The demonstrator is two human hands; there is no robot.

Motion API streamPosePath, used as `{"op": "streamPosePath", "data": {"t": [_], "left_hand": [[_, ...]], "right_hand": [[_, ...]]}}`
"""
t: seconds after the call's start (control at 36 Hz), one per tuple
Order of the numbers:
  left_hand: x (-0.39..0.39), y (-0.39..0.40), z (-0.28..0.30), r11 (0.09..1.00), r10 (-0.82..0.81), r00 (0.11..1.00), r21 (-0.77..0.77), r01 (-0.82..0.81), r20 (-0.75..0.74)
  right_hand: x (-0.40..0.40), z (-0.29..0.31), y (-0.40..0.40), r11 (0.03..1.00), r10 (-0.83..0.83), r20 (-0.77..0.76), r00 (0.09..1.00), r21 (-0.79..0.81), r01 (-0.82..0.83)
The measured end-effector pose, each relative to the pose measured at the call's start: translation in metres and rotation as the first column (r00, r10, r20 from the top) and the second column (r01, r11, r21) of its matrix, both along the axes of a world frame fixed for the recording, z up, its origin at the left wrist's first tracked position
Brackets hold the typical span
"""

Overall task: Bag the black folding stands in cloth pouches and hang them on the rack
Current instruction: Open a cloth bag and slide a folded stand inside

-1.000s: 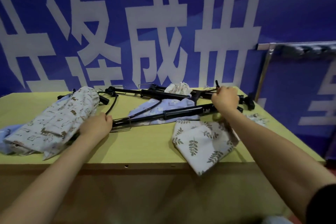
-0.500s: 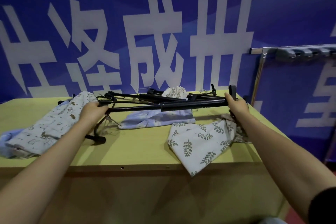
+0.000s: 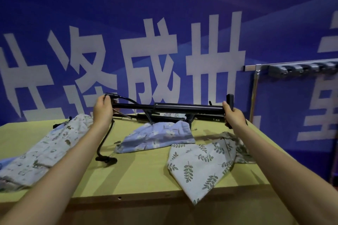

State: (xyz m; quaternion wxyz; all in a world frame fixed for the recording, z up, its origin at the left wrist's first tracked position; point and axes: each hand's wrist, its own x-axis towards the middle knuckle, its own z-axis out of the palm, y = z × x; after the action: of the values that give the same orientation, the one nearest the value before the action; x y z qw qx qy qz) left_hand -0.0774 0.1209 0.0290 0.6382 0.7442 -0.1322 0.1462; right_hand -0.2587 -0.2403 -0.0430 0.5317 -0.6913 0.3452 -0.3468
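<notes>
I hold a black folding stand level above the table, my left hand gripping its left end and my right hand its right end. A black hose hangs from the left end down to the tabletop. More black stands lie on the table behind it. A leaf-print pouch lies below my right arm and overhangs the front edge. A blue floral pouch lies in the middle. An animal-print pouch lies at the left.
The yellow-green table has its front edge close to me. A metal rack with grey hooks stands at the right, beyond the table's right end. A blue banner with white characters fills the background.
Both hands have lifted the stand from the tabletop into the air and levelled it. The hose now dangles from its left end.
</notes>
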Motion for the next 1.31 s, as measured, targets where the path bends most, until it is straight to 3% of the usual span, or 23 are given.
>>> {"op": "streamPosePath", "data": {"t": [0.14, 0.64, 0.83, 0.97, 1.06, 1.14, 1.31], "left_hand": [[-0.01, -0.015, 0.003, 0.994, -0.057, 0.998, -0.089, 0.058, 0.018], [-0.048, -0.037, -0.009, 0.989, -0.079, 0.974, -0.105, 0.104, 0.213], [-0.032, -0.002, 0.001, 0.986, -0.167, 0.986, -0.023, 0.167, -0.008], [-0.027, 0.024, 0.006, 0.962, -0.21, 0.972, 0.158, 0.224, -0.1], [-0.024, 0.032, -0.001, 0.881, -0.201, 0.947, 0.377, 0.288, -0.252], [-0.031, 0.031, -0.009, 0.753, -0.151, 0.946, 0.587, 0.299, -0.288], [-0.065, 0.001, -0.016, 0.55, -0.317, 0.884, 0.692, 0.467, -0.345]], "right_hand": [[0.009, -0.002, 0.012, 1.0, 0.026, 0.032, 0.999, 0.015, -0.027], [0.031, -0.003, 0.067, 0.979, 0.12, 0.128, 0.984, 0.151, -0.139], [0.027, 0.014, 0.074, 0.971, 0.147, 0.342, 0.928, 0.13, -0.201], [0.029, 0.036, 0.085, 0.985, 0.153, 0.421, 0.894, 0.004, -0.171], [0.032, 0.038, 0.088, 0.983, 0.182, 0.425, 0.887, -0.068, -0.169], [0.035, 0.03, 0.094, 0.974, 0.224, 0.402, 0.888, -0.118, -0.192], [0.026, 0.005, 0.11, 0.952, 0.295, 0.354, 0.888, -0.19, -0.24]]}}
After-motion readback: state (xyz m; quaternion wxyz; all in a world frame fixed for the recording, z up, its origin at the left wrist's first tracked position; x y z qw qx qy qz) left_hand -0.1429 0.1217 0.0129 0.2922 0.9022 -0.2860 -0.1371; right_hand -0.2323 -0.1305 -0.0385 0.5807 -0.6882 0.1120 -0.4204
